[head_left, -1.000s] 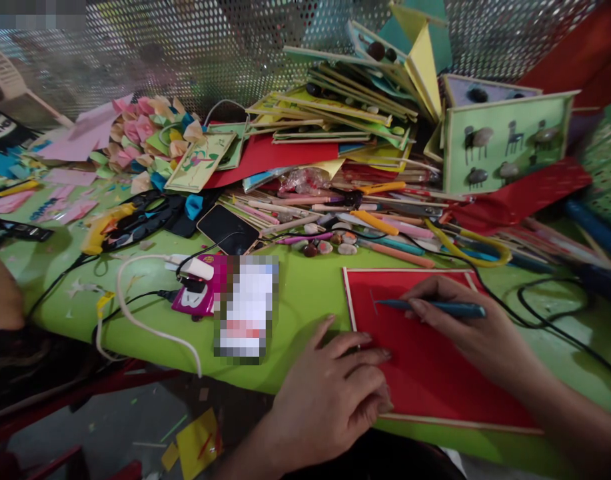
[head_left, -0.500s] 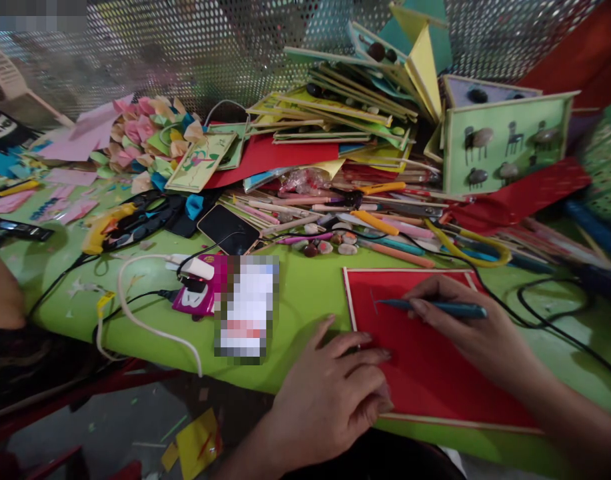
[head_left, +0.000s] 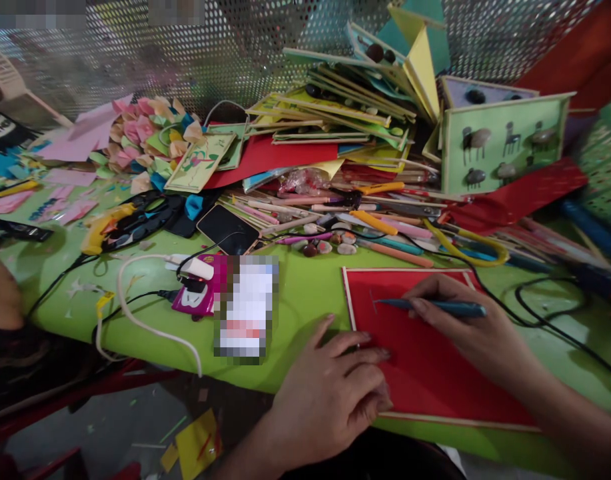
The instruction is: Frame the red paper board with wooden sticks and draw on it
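Observation:
A red board (head_left: 435, 373) edged with thin pale sticks lies on the green table in front of me. My right hand (head_left: 450, 313) pinches a dark blue pen (head_left: 452, 307), its tip on the board's upper left part. Beside the tip are a few faint thin lines (head_left: 374, 300). Across the board's left edge rests my left hand (head_left: 340, 387), with fingers spread and somewhat bent, touching the red surface and holding nothing.
Left of the board are a blurred-out phone (head_left: 248, 307), a magenta power strip (head_left: 198, 300) and white cables. Pens and pebbles (head_left: 330, 243) lie behind it. Farther back stand stacked boards (head_left: 335, 107) and a green pebble picture (head_left: 508, 143). A black cable (head_left: 540, 320) runs at right.
Almost nothing differs. The view has shifted very slightly; both hands and the pen keep their places on the board.

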### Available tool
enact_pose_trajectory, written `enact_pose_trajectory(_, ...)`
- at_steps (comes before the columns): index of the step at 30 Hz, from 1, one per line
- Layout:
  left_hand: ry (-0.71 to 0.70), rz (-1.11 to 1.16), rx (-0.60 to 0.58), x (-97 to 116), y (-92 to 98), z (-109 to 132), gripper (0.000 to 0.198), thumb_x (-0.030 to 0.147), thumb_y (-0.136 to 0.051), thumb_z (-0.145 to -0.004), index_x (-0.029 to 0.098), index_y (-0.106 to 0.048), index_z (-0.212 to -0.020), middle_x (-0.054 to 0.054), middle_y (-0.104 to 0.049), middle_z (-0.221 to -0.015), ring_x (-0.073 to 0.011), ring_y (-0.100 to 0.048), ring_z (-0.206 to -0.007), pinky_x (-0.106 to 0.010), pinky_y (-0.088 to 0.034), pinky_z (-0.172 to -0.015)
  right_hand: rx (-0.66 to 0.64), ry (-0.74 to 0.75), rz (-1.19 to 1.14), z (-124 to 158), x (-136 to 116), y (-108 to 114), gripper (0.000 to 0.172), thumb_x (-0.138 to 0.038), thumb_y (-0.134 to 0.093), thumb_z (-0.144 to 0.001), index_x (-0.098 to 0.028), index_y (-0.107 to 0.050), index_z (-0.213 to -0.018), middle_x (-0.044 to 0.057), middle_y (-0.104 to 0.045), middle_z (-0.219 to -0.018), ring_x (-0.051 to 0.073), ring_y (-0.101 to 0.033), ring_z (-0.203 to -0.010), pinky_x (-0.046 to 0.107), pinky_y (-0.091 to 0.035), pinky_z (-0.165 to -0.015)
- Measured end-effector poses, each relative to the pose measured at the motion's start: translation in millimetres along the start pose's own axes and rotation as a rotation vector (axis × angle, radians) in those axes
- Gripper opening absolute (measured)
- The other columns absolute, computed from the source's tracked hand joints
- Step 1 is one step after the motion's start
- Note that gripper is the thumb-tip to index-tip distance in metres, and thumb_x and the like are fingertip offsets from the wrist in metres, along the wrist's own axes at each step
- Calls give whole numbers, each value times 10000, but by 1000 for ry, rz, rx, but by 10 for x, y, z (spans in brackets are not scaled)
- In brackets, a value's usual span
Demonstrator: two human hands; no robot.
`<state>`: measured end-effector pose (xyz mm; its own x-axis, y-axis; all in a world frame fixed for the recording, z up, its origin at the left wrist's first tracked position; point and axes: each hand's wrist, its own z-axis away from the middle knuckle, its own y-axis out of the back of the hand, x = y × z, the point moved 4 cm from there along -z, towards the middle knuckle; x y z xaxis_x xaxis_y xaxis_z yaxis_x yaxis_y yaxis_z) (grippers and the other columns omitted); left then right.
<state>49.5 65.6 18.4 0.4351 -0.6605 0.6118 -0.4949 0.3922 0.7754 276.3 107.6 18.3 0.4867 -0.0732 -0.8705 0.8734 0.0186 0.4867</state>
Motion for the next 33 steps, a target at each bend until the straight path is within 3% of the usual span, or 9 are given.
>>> enact_pose_trajectory(9,1,-12,4,-11,1,3,167,371,-548,-1082,262,-664,-1030,55,-737,-1370,-142,-577,-1365,-419,-159,-1299,-36,-35,-51,-7,0,-36,311,-557,-706,-874,-253,-695,-809,2,-690,-742,168,-610,-686,294,-488,-651)
enact_pose_trajectory(15,2,-1,17,-8,-6,4,132,356,-573,-1070,256,-653,-1037,59,-738,-1366,-150,-579,-1360,-427,-159,-1295,20,-17,0,-9,-3,15,330,-559,-699,-864,-252,-661,-748,-8,-641,-681,161,-553,-637,304,-468,-629)
enact_pose_trajectory(33,-2,-1,22,6,15,-9,150,348,-548,-1085,253,-649,-1025,67,-734,-1376,-148,-584,-1360,-419,-178,-1282,31,-11,15,-1,30,61,267,-485,-675,-892,-261,-651,-748,-10,-652,-694,176,-561,-670,323,-428,-654)
